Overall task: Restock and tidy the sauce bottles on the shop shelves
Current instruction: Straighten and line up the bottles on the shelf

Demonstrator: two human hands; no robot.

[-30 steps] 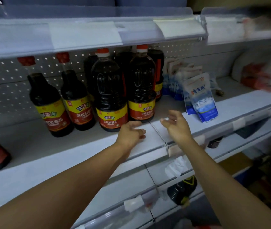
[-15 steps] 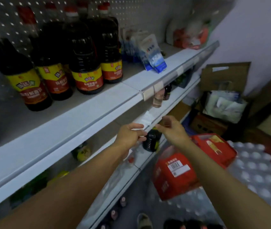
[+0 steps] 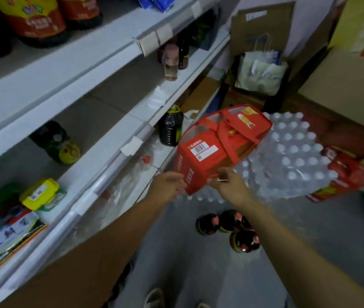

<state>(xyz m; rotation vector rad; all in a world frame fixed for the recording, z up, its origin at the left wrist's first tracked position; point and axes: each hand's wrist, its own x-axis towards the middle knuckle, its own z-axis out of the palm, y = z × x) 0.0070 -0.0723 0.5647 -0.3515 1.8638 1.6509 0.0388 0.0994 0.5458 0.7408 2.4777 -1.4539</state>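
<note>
Head: sauce bottles (image 3: 230, 223) upright on floor, caps up.

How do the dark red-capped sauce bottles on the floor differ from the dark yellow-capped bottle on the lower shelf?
The dark red-capped sauce bottles stand clustered on the grey floor; the dark yellow-capped bottle stands alone at the lower shelf's edge. Floor bottles have red caps; the shelf bottle has a yellow cap and handle. Floor bottles lie below the forearms; the shelf bottle is beyond both hands. Both hold dark liquid and stand upright.

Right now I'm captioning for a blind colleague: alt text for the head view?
Two bare hands, left hand and right hand, reach down toward a red carton lying on packs of water bottles, beside white shop shelves. Dark sauce bottles stand on the floor.
</note>
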